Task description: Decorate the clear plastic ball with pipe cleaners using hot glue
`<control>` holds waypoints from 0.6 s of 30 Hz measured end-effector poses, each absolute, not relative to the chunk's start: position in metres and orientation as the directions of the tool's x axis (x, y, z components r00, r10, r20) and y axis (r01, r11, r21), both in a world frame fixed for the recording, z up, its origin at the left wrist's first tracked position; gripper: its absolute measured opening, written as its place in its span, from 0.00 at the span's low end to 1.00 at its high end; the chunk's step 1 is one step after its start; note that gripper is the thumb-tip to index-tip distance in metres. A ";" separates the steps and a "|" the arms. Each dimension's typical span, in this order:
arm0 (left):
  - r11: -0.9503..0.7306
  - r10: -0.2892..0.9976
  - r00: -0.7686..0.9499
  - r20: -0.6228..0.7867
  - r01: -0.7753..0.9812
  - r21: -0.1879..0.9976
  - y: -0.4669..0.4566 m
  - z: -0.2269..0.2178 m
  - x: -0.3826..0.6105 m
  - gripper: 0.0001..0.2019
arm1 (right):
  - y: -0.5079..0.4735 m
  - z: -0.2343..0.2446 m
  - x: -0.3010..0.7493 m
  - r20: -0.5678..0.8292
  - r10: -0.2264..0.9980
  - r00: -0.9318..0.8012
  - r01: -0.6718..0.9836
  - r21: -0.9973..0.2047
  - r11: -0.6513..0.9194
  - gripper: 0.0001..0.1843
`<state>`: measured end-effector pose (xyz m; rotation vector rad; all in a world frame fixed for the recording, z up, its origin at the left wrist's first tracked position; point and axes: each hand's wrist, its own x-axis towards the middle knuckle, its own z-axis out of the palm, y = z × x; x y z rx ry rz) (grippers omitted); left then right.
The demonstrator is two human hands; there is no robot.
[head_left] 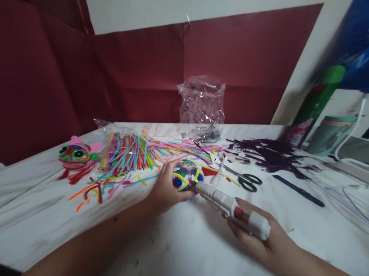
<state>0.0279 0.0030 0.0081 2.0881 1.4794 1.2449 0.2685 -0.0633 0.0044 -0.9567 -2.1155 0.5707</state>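
My left hand (pixel 166 185) is wrapped round the left side of a small painted mask (pixel 185 171), dark with yellow strips and blue round eyes. In my right hand (pixel 254 230) is a white glue gun (pixel 221 199), pointing left and away from me. Its nozzle meets the front of the mask, between or just below the eyes; whether it touches cannot be made out. A finished-looking red and pink mask (pixel 75 157) with green-rimmed eyes sits at the far left. Black-handled scissors (pixel 245 180) lie just right of the mask in my hand.
Behind the hands lies a heap of colourful pipe cleaners (pixel 134 152), with cut pieces (pixel 98 189) scattered in front. A clear plastic bag (pixel 201 102) stands at the back. Dark purple strands (pixel 270 155), a dark blue cutter-like tool (pixel 299 190) and a green cup (pixel 331 133) are on the right.
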 end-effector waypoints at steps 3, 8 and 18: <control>-0.429 0.874 0.097 0.476 0.614 0.662 0.003 0.008 0.027 0.42 | -0.063 0.005 0.268 0.436 0.772 -0.462 0.450 -0.635 0.628 0.07; -0.450 0.862 0.106 0.495 0.611 0.652 0.003 0.007 0.027 0.42 | -0.062 0.004 0.269 0.429 0.777 -0.460 0.454 -0.639 0.621 0.07; -0.461 0.856 0.117 0.503 0.610 0.644 0.001 0.010 0.028 0.41 | -0.060 0.005 0.268 0.403 0.791 -0.460 0.452 -0.660 0.600 0.06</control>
